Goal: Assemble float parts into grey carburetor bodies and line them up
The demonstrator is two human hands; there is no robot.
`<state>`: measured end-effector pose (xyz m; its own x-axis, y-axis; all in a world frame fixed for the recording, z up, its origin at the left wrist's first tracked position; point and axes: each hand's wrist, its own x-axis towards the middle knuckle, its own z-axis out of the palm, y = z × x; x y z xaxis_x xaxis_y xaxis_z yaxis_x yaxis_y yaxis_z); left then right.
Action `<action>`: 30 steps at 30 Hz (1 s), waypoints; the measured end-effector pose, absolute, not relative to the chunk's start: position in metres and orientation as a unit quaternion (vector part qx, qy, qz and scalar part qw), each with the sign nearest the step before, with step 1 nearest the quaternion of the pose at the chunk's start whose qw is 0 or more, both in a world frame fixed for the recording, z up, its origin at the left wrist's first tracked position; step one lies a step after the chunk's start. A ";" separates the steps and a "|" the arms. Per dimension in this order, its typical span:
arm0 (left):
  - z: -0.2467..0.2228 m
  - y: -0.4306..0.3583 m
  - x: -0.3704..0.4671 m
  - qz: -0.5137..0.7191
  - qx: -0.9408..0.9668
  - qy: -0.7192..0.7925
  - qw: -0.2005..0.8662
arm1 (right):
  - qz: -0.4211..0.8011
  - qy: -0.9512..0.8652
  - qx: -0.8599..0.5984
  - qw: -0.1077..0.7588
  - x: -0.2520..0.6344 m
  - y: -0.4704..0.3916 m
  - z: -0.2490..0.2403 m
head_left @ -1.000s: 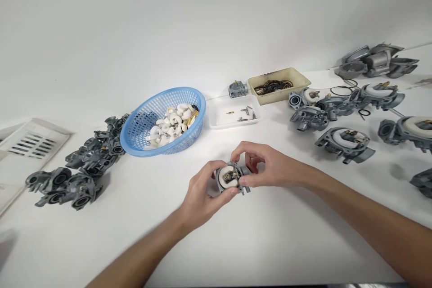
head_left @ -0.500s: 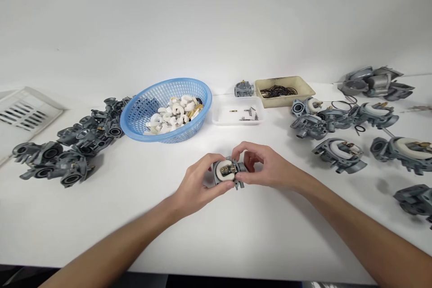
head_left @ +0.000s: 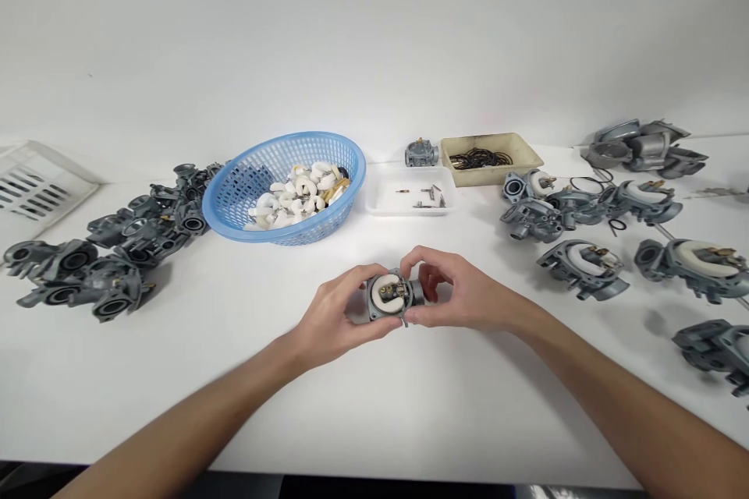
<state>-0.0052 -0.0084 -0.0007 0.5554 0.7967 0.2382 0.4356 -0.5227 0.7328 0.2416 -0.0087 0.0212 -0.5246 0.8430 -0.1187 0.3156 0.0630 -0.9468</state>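
Observation:
Between my two hands, low over the white table, is a grey metal carburetor body (head_left: 416, 294) with its open underside turned up. A white C-shaped float (head_left: 378, 298) sits inside it around brass and dark fittings. My left hand (head_left: 335, 313) grips the left side, thumb along the near edge and fingers at the far edge. From the right, my right hand (head_left: 453, 290) closes on the body, with thumb on the near side and index finger on the far side. Its other fingers are curled and partly hidden.
Behind stand a blue basket (head_left: 218, 228) of white floats, a clear tray (head_left: 380, 210) with small pins, and a beige tray (head_left: 491, 175) of black rings. Carburetor bodies (head_left: 117, 281) crowd the left; others with floats (head_left: 585, 269) lie right, below metal bowls (head_left: 649, 152).
My right thumb has shifted from the float's edge to the near rim of the carburetor. The view has turned slightly. Both hands stay on the body.

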 end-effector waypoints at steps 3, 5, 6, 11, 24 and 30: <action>-0.002 -0.008 -0.006 0.281 0.823 0.379 0.316 | 0.534 -0.693 -0.417 0.245 0.242 -0.009 0.021; -0.002 -0.008 -0.006 0.280 0.822 0.381 0.317 | 0.532 -0.696 -0.415 0.246 0.242 -0.010 0.021; -0.002 -0.008 -0.006 0.280 0.823 0.380 0.317 | 0.531 -0.697 -0.414 0.248 0.242 -0.010 0.021; -0.001 -0.008 -0.008 0.278 0.834 0.368 0.303 | 0.520 -0.699 -0.418 0.258 0.241 -0.011 0.020; 0.001 -0.005 -0.011 0.218 0.858 0.360 0.293 | 0.506 -0.700 -0.419 0.280 0.238 -0.011 0.020; -0.002 -0.003 -0.012 0.233 0.863 0.342 0.290 | 0.503 -0.707 -0.414 0.274 0.239 -0.011 0.016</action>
